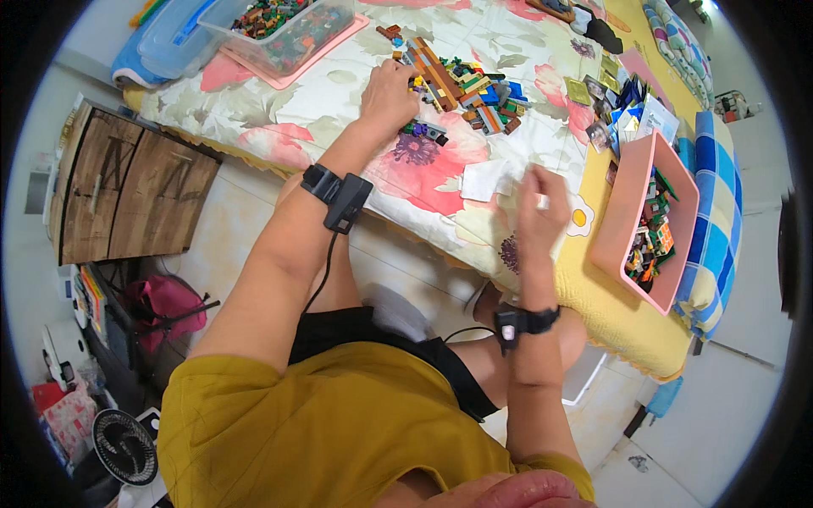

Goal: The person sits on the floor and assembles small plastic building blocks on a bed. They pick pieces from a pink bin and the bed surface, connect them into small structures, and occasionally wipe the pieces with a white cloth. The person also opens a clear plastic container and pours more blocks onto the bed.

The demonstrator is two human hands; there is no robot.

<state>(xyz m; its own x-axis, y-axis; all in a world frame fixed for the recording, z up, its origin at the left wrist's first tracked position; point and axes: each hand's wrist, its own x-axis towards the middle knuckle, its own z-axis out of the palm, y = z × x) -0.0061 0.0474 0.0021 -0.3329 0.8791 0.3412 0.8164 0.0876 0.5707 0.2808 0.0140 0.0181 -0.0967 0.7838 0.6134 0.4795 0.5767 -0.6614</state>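
Observation:
My left hand (389, 95) is on the far side of the bed, its fingers curled in at the left end of a brown toy-brick build (434, 74). What its fingertips grip there is hidden. A heap of mixed bricks (491, 100) lies just right of that build, and a few grey and purple bricks (426, 130) sit below the hand. My right hand (542, 207) hovers over the bed nearer to me, fingers bent together and slightly blurred; I cannot make out anything in them. Beside it a white paper (483, 181) lies on the floral sheet.
A pink bin (608, 229) of bricks stands at the right, near a striped blue cushion (716, 220). Packets and cards (622, 110) lie behind it. A clear tub (292, 38) of bricks sits far left on a pink lid (292, 74). Wooden drawers (127, 186) stand left of the bed.

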